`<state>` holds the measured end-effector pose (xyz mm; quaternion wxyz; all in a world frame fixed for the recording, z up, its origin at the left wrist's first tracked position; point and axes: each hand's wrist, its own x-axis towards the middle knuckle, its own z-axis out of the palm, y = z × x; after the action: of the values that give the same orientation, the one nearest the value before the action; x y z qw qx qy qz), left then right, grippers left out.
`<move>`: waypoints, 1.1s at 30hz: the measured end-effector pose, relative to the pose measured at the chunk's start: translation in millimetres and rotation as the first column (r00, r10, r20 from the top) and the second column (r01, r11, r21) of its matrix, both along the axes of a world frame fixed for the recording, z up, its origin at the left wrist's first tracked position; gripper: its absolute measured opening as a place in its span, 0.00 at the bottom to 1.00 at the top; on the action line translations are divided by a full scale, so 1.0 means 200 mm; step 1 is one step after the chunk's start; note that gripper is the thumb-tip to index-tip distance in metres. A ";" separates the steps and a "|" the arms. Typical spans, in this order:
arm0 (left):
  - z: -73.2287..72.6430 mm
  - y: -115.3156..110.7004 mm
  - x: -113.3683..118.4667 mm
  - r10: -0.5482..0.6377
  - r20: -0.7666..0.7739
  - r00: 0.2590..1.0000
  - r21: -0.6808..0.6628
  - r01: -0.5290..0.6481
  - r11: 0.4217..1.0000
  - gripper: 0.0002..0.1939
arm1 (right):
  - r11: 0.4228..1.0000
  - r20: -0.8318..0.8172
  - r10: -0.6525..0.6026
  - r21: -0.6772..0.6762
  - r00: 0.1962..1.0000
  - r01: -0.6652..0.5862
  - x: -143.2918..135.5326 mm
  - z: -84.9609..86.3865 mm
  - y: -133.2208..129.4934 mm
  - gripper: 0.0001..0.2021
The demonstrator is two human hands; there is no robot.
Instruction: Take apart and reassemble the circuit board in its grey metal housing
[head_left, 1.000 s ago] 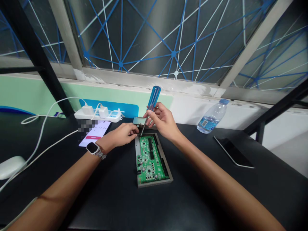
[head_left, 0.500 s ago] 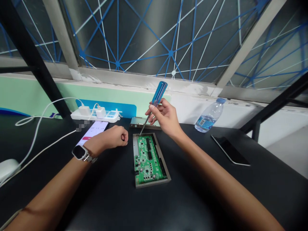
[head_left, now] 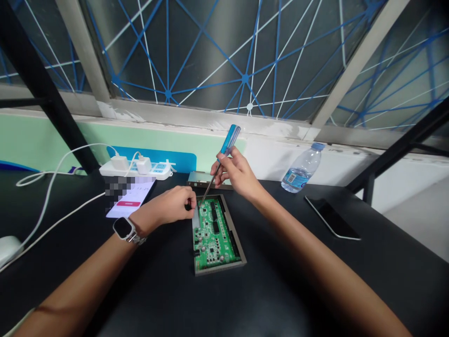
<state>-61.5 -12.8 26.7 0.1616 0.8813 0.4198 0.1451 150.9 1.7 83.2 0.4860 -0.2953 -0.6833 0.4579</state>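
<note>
A green circuit board (head_left: 219,234) lies in a shallow metal tray (head_left: 220,270) on the black table. My right hand (head_left: 236,174) grips a screwdriver (head_left: 229,140) with a blue, see-through handle, held slanted. Its shaft runs down to the far left part of the board, where the tip is near the surface. My left hand (head_left: 178,204) is closed at the tray's far left edge, its fingertips pressed together; what they hold, if anything, is too small to tell.
Behind the tray is another metal piece (head_left: 210,180). A lit phone (head_left: 131,201) and a power strip (head_left: 154,171) with white cables are at the left. On the right are a water bottle (head_left: 300,172) and a dark phone (head_left: 331,217). A white mouse (head_left: 10,248) sits far left.
My left hand has moved right to the tray's edge. The screwdriver tip has shifted slightly nearer, from the tray's far corner onto the board area. The whole view has shifted a little.
</note>
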 end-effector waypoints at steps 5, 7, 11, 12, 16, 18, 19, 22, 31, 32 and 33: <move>-0.01 0.00 0.02 -0.018 0.014 1.000 -0.003 0.018 1.000 0.04 | 0.999 0.019 0.010 0.039 1.000 -0.011 -0.01 -0.02 0.00 0.13; -0.01 0.00 0.02 -0.021 0.010 1.000 -0.011 0.021 1.000 0.05 | 0.999 0.054 0.033 0.030 0.998 -0.034 -0.01 -0.02 -0.01 0.12; -0.02 0.00 0.02 -0.029 0.011 1.000 -0.017 0.030 0.999 0.05 | 0.999 0.106 0.047 0.018 0.993 -0.049 0.00 -0.02 -0.01 0.11; -0.02 -0.01 0.01 -0.031 0.013 0.999 -0.018 0.031 0.999 0.06 | 0.999 0.108 0.047 0.022 0.993 -0.050 0.00 -0.02 -0.01 0.10; -0.01 -0.01 0.01 -0.037 0.008 0.999 -0.028 0.038 0.999 0.06 | 0.998 0.110 0.052 0.032 0.992 -0.056 0.00 -0.03 0.00 0.10; -0.01 -0.01 0.01 -0.034 -0.002 0.999 -0.034 0.034 0.999 0.06 | 0.998 0.112 0.056 0.029 0.992 -0.060 0.00 -0.04 0.00 0.10; 0.00 -0.01 0.01 -0.033 -0.007 0.999 -0.037 0.033 0.999 0.07 | 0.998 0.115 0.060 0.026 0.992 -0.064 0.00 -0.04 0.00 0.10; -0.01 -0.01 0.01 -0.030 -0.019 0.999 -0.031 0.029 0.999 0.07 | 0.997 0.124 0.071 0.014 0.990 -0.074 -0.01 -0.04 0.00 0.11; 0.01 -0.02 0.03 -0.008 0.024 1.000 -0.064 0.010 0.998 0.10 | 1.000 0.044 0.025 -0.019 0.999 -0.024 0.03 0.03 -0.01 0.10; 0.02 -0.02 0.04 0.006 0.035 0.999 -0.077 -0.004 0.997 0.11 | 1.000 0.043 0.018 -0.019 0.999 -0.017 0.04 0.04 -0.01 0.10; 0.02 -0.02 0.04 0.018 0.043 0.999 -0.083 -0.014 0.996 0.11 | 1.000 0.044 0.012 -0.020 0.999 -0.012 0.04 0.05 -0.01 0.09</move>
<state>-53.2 -16.6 30.4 0.2060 0.8670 0.4289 0.1481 159.3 0.6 92.3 0.4650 -0.3061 -0.6911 0.4610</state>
